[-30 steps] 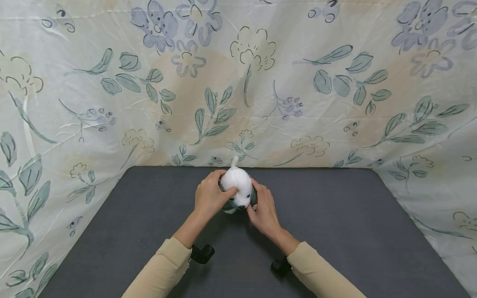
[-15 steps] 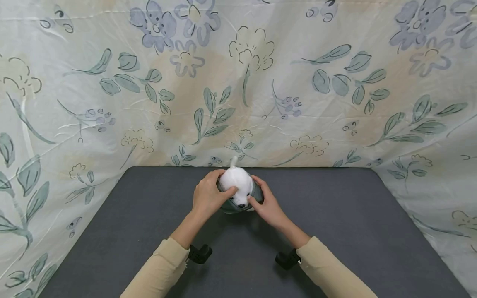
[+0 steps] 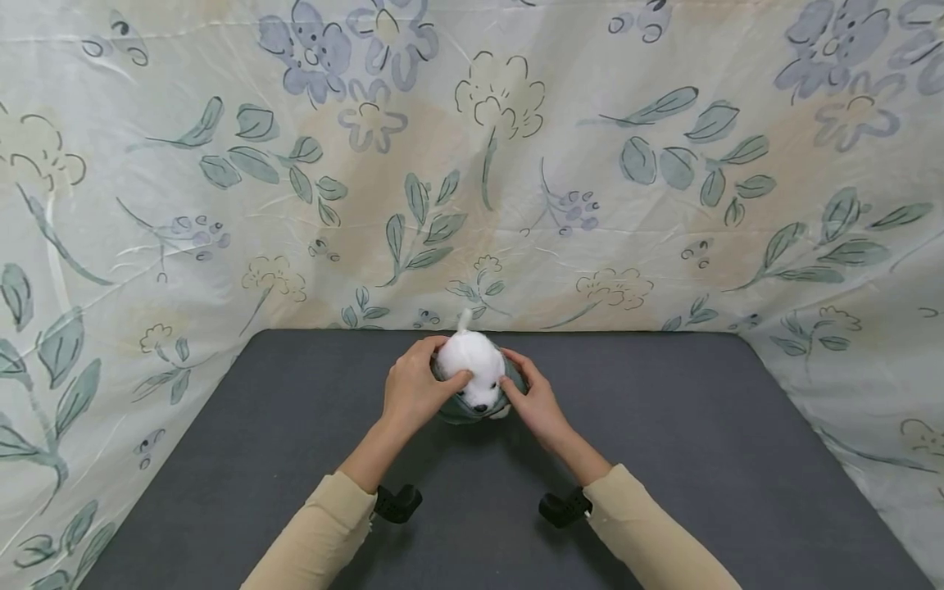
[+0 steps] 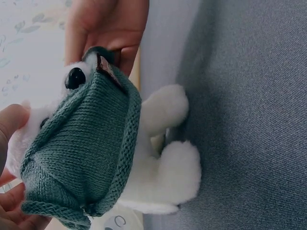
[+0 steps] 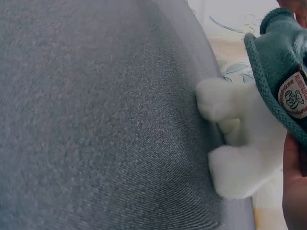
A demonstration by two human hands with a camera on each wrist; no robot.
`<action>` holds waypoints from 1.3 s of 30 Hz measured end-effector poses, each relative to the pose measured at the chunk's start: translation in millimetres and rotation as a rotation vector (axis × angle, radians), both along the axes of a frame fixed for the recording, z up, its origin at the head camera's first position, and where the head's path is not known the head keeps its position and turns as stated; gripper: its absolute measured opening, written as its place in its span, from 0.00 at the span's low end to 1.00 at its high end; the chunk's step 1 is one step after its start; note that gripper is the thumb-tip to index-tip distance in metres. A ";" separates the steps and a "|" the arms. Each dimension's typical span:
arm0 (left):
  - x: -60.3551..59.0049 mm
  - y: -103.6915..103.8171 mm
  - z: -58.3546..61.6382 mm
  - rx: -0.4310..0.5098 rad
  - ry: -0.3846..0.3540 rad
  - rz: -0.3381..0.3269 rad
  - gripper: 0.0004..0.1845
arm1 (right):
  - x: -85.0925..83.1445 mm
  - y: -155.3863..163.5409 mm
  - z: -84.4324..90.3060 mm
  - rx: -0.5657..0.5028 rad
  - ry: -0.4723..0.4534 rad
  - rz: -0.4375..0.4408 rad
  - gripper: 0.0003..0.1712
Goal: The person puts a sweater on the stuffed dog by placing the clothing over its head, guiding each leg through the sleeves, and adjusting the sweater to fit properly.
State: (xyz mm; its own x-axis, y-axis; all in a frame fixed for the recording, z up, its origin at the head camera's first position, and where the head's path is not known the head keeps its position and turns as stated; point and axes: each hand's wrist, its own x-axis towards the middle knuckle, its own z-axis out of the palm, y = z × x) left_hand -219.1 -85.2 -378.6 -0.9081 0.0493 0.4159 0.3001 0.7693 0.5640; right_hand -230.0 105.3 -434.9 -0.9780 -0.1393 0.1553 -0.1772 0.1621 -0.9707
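Observation:
A small white plush dog (image 3: 472, 365) stands on the dark grey tabletop (image 3: 664, 459) near its far edge. A green knit sweater (image 3: 459, 410) is bunched round its neck, under the muzzle. My left hand (image 3: 413, 392) grips the toy's left side, thumb across the head. My right hand (image 3: 538, 403) pinches the knit at the toy's right side. In the left wrist view the sweater (image 4: 86, 153) covers the head up to the black nose (image 4: 76, 77), and the white paws (image 4: 172, 163) rest on the table. The right wrist view shows the paws (image 5: 232, 143), the sweater's hem (image 5: 276, 57) and its sewn label (image 5: 293, 96).
Flower-printed cloth (image 3: 472, 164) hangs as a wall behind the table and along both its sides. Black camera mounts sit under my left wrist (image 3: 398, 501) and my right wrist (image 3: 564, 508). Bare grey tabletop lies to the left, right and front of the toy.
My right hand has slid up the toy's right side, fingers now reaching over the knit. More green sweater shows under the muzzle. The left hand has kept its grip.

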 end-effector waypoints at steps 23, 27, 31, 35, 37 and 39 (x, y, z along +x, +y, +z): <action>0.2 0.4 0.7 0.014 0.021 -0.016 0.27 | -4.5 -6.6 -11.6 -0.155 -0.145 0.010 0.22; 0.2 0.2 0.6 0.016 0.020 -0.018 0.27 | -6.1 -7.9 -17.9 0.152 0.044 -0.101 0.25; 0.6 0.2 0.7 0.014 0.018 -0.023 0.28 | -8.6 -7.4 -25.0 0.353 0.179 -0.163 0.26; 1.5 0.5 0.8 0.013 0.016 -0.024 0.28 | -9.4 -5.2 -25.5 0.390 0.195 -0.164 0.25; 1.5 0.6 0.8 0.012 0.014 -0.023 0.27 | -9.3 -1.9 -23.3 0.390 0.183 -0.149 0.24; 1.3 0.5 1.0 0.012 0.010 -0.021 0.27 | -9.0 2.6 -20.0 0.388 0.171 -0.126 0.23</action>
State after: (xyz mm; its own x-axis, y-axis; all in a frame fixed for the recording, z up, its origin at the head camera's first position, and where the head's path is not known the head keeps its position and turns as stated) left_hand -217.8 -84.7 -377.6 -0.9029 0.0630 0.4253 0.3213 0.7562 0.5701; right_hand -239.0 108.0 -454.9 -0.9559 -0.1002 0.2762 -0.2855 0.5395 -0.7921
